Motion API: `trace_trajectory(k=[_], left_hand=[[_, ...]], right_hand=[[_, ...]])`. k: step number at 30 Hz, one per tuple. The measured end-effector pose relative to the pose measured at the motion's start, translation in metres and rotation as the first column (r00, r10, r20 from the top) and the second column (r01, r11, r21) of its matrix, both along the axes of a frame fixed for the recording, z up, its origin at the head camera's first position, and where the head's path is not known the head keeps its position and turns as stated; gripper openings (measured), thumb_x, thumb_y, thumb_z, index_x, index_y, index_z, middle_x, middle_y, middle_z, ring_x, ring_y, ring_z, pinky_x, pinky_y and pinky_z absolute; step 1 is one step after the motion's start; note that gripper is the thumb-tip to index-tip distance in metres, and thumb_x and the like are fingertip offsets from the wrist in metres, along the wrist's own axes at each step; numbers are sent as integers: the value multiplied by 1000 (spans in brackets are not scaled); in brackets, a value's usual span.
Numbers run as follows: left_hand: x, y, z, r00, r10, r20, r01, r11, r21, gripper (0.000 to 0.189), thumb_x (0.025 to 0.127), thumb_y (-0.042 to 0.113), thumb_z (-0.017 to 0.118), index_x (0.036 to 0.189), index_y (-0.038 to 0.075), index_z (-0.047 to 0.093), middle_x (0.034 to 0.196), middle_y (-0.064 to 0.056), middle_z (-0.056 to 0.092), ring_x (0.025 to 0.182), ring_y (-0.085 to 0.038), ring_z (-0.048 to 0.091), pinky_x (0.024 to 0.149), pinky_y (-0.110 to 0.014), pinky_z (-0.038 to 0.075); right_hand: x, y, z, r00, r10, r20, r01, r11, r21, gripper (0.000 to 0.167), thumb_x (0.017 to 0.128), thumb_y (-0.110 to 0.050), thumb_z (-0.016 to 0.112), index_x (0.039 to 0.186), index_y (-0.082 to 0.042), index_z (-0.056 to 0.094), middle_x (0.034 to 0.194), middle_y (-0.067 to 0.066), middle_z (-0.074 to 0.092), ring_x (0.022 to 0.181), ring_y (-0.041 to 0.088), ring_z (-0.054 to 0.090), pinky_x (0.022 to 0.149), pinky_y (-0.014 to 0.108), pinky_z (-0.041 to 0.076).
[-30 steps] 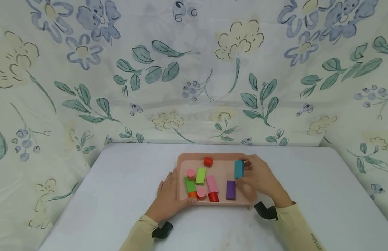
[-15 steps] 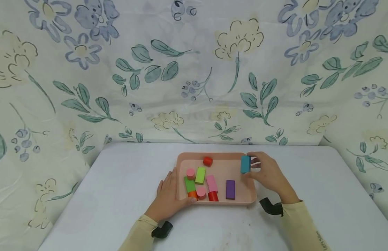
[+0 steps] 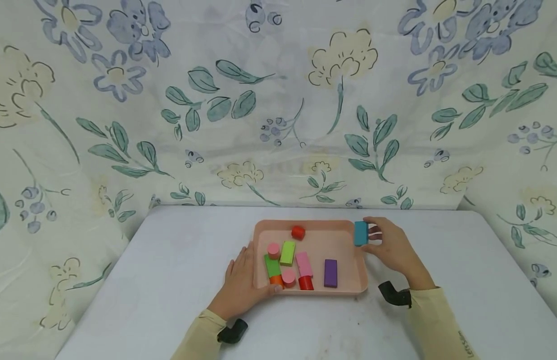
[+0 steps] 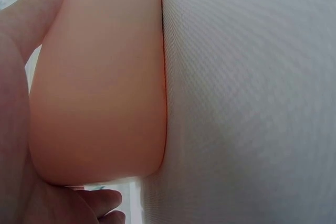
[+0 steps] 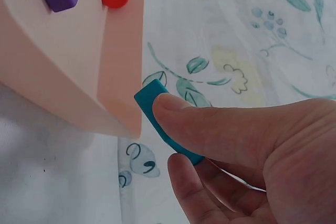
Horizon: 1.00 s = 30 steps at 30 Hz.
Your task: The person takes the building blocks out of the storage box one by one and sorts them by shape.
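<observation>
A teal rectangular block (image 3: 361, 233) is pinched between the thumb and fingers of my right hand (image 3: 392, 246), at the right rim of the pink tray (image 3: 346, 291). In the right wrist view the teal block (image 5: 153, 100) looks raised, and the thumb lies along it. My left hand (image 3: 242, 282) rests against the tray's near left corner, its fingers straight along the left side and its thumb on the near rim. The left wrist view shows the tray's outer wall (image 4: 100, 93) with that hand around the corner.
Inside the tray lie a purple block (image 3: 330, 273), a pink block (image 3: 304, 264), a lime block (image 3: 288, 253), a green block (image 3: 272, 266) and several red, pink and orange cylinders. A white table (image 3: 192, 250) bears the tray. Flowered cloth (image 3: 278, 125) hangs behind.
My right hand has carried the teal block to the right and slightly away, from over the tray's right part to its right rim. The left hand has stayed put.
</observation>
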<state>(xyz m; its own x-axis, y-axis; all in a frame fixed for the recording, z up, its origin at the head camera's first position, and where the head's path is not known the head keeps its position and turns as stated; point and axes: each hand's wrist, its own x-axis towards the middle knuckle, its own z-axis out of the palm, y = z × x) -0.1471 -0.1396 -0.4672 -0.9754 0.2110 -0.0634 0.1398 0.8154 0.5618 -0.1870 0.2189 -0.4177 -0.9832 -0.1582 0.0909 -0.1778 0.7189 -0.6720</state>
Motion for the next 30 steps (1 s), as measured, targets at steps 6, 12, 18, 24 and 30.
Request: trace_trajectory(k=[6, 12, 18, 24, 30], left_hand=[[0, 0, 1, 1000, 3, 4, -3, 1000, 7, 124, 77, 69, 71, 160, 0, 10, 165, -19, 20, 151, -43, 12, 117, -69, 7], [0, 0, 0, 1000, 2, 0, -2, 1000, 5, 124, 77, 69, 71, 160, -1, 10, 165, -19, 21, 151, -43, 12, 117, -69, 7], [0, -1, -1, 1000, 0, 0, 0, 1000, 6, 123, 78, 69, 71, 159, -2, 11, 165, -19, 20, 151, -42, 12, 117, -68, 7], [1, -1, -1, 1000, 4, -6, -4, 1000, 11, 124, 78, 70, 71, 160, -1, 11, 165, -19, 20, 152, -41, 12, 118, -67, 6], [1, -1, -1, 1000, 5, 2, -5, 1000, 17, 125, 77, 71, 70, 160, -1, 10, 166, -18, 18, 152, -41, 11, 118, -67, 5]], right_hand=[[-4, 7, -3, 1000, -17, 13, 17, 999, 30, 66, 87, -3, 77, 143, 6, 45, 134, 29, 54, 113, 43, 62, 96, 54, 52], [-7, 12, -7, 1000, -7, 24, 6, 1000, 30, 64, 88, -2, 74, 144, 7, 44, 135, 31, 52, 115, 45, 61, 96, 55, 52], [-10, 16, -12, 997, -20, 71, 18, 999, 30, 65, 89, -2, 73, 145, 8, 42, 137, 32, 50, 117, 46, 59, 97, 55, 50], [-13, 18, -17, 993, -25, 112, 20, 999, 41, 65, 89, -2, 72, 145, 8, 42, 139, 32, 49, 118, 46, 58, 98, 56, 50], [-15, 21, -23, 992, -21, 127, 15, 999, 51, 65, 89, -1, 72, 145, 8, 42, 141, 32, 48, 119, 46, 58, 99, 56, 49]])
